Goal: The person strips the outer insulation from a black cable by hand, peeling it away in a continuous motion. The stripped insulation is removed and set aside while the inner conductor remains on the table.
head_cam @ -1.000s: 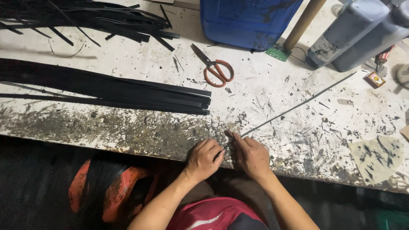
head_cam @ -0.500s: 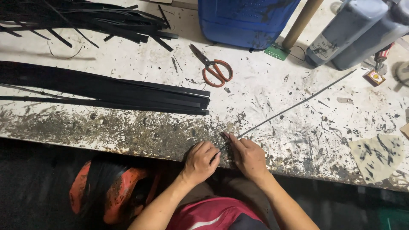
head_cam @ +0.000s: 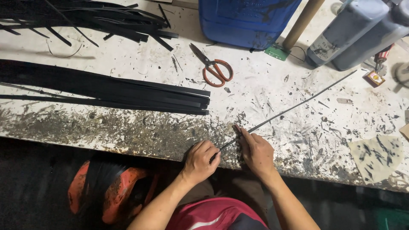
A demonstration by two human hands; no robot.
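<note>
White paint-spattered workbench (head_cam: 128,132) fills most of the frame. Blue plastic canister (head_cam: 247,19) top centre. Flat bundle of black strips (head_cam: 106,91) left of centre, a looser pile of black strips (head_cam: 85,17) upper left. Red-handled scissors (head_cam: 215,68) just below the canister. Long thin grey rod (head_cam: 298,104) runs diagonally from right of centre down to my hands at the bench's lower edge. My left hand (head_cam: 202,159) fisted tight round its near end; my right hand (head_cam: 255,149) lies on it, fingers pressing down, not wrapped.

Bare forearms — red top, white stripe
</note>
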